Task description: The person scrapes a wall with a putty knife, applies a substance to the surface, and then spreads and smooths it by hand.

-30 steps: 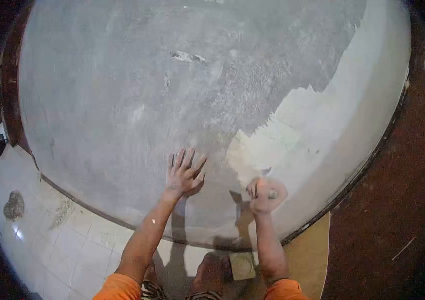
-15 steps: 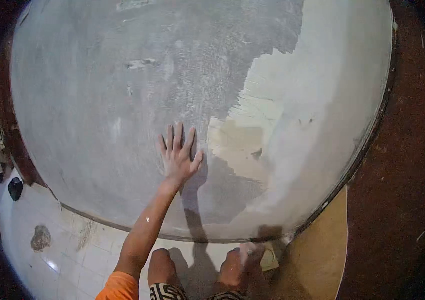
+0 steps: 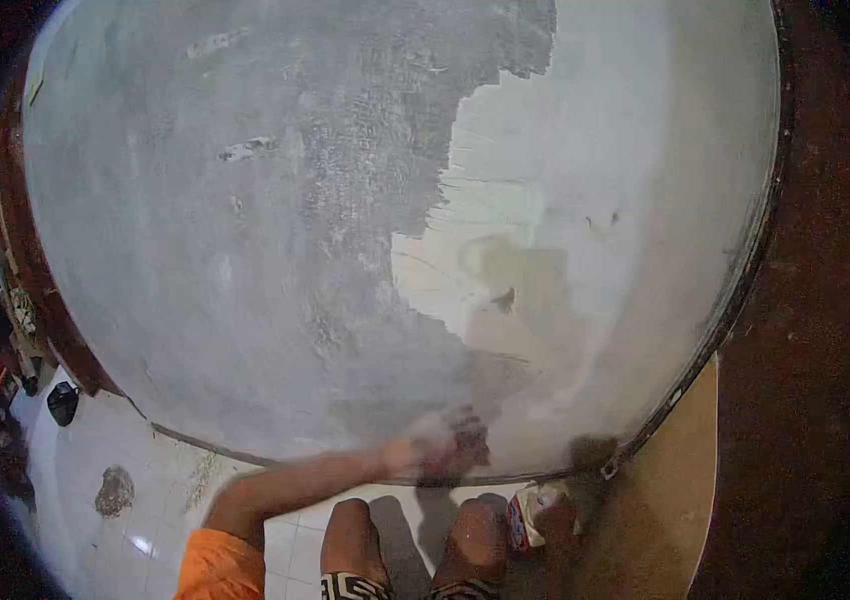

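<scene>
My left hand is smeared by motion near the bottom edge of a large curved board. Its fingers are hidden in the blur, and a dark reddish patch lies just right of them. The forearm reaches in from the lower left, below an orange sleeve. Grey covers the board's left and middle, with a ragged border against a pale cream area on the right. I cannot make out my right hand.
Below the board are my bare knees and patterned shorts. A crumpled packet sits beside the right knee. On the tiled floor at left are a black bundle and a grey stain. A brown surface fills the right side.
My left hand has left its spread-fingered place on the grey area and moved down and right. The view has shifted slightly. The packet by the right knee now shows more clearly.
</scene>
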